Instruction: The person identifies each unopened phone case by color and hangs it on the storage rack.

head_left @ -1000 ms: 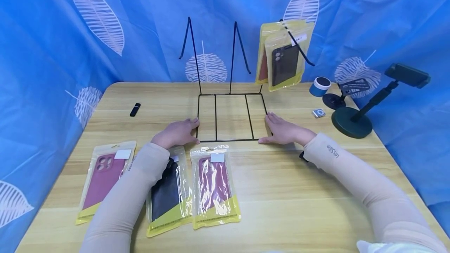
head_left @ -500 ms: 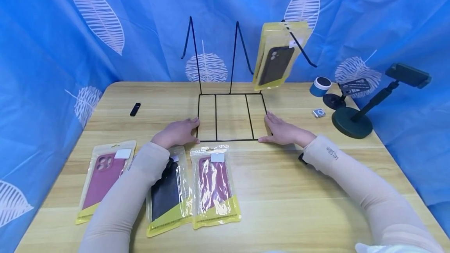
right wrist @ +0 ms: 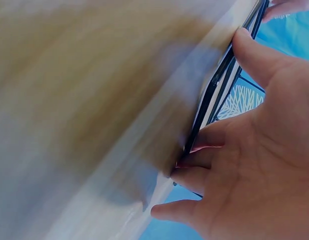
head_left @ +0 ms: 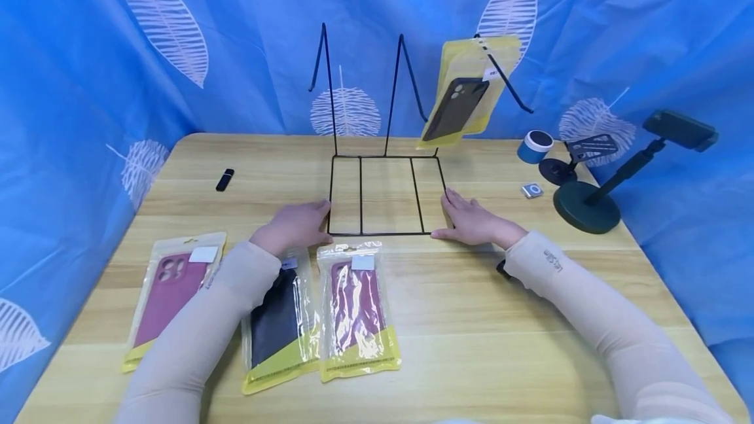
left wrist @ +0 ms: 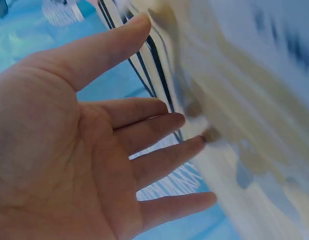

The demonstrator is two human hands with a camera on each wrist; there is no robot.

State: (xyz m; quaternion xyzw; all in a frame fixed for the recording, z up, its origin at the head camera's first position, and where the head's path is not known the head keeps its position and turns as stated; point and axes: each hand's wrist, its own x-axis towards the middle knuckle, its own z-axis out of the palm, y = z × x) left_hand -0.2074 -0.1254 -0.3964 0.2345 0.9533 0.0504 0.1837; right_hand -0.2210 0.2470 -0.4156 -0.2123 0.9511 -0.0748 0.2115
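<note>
A black wire display rack (head_left: pixel 389 233) stands on the wooden table, its base flat and several hooks rising at the back. At the base's left side, my left hand (head_left: pixel 296 224) touches the frame near the front corner. In the left wrist view the fingers (left wrist: pixel 149 132) are spread and nearly straight. Opposite it, my right hand (head_left: pixel 471 220) rests against the right side; its thumb (right wrist: pixel 254 55) touches the wire in the right wrist view. Yellow-edged bagged phone cases (head_left: pixel 465 100) hang tilted from the right hook. The middle and left hooks bear nothing.
Nearer me lie three bagged phone cases: a purple one (head_left: pixel 167 296) at left, a dark one (head_left: pixel 275 319) partly under my left sleeve, and another purple one (head_left: pixel 357 306). A black USB stick (head_left: pixel 225 180), blue jar (head_left: pixel 535 146), small silver player (head_left: pixel 532 190) and green phone stand (head_left: pixel 587 207) stand farther out.
The bags on the right hook have swung leftward and now line up more closely, tilted. Both hands keep their places at the rack's sides. The head view has shifted slightly.
</note>
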